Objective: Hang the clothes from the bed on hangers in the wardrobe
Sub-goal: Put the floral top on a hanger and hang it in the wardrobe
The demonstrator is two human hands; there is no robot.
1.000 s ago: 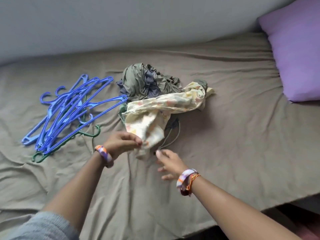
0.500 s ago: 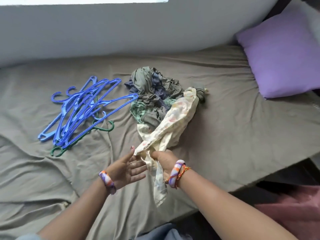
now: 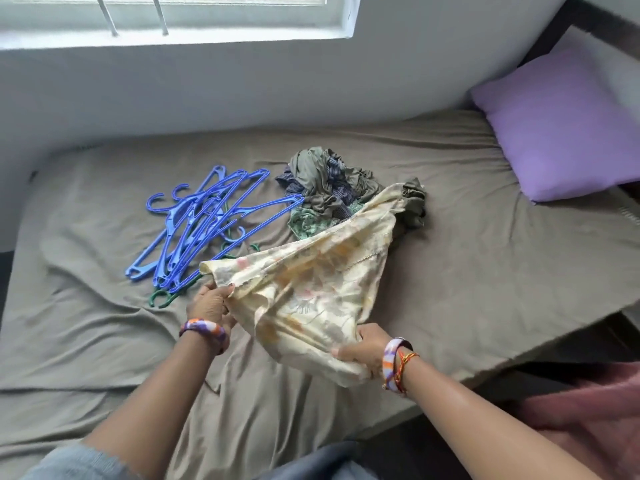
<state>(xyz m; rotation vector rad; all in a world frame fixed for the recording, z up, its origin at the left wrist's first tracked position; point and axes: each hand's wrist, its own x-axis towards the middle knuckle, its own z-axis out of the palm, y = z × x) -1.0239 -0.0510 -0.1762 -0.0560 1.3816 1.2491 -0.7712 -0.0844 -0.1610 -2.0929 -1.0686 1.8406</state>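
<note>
Left hand: fingers curled, gripping one edge of the pale yellow floral-print cloth garment at its near-left corner. Right hand: fingers and thumb closed round a bunched lower portion of the same garment, near the front edge of the bed. The garment is stretched between the two hands and lifted off the sheet at the near end; its far end trails up onto the heap of crumpled clothes, which shows olive-green, blue-striped and green-patterned fabric and lies mid-bed.

The bed is covered with a wrinkled grey-brown sheet. A loose pile of blue plastic hangers lies on the sheet just left of the clothes heap, hooks pointing left and toward the wall. One green plastic hanger lies under that pile, its hook showing near the left hand. The yellow garment's left corner overlaps the near end of the hanger pile.

A lilac pillow rests at the right end of the bed, well apart from the clothes. Both wrists carry purple, white and orange bangles; the right wrist also carries a red-orange thread. No wardrobe appears in the head view.
</note>
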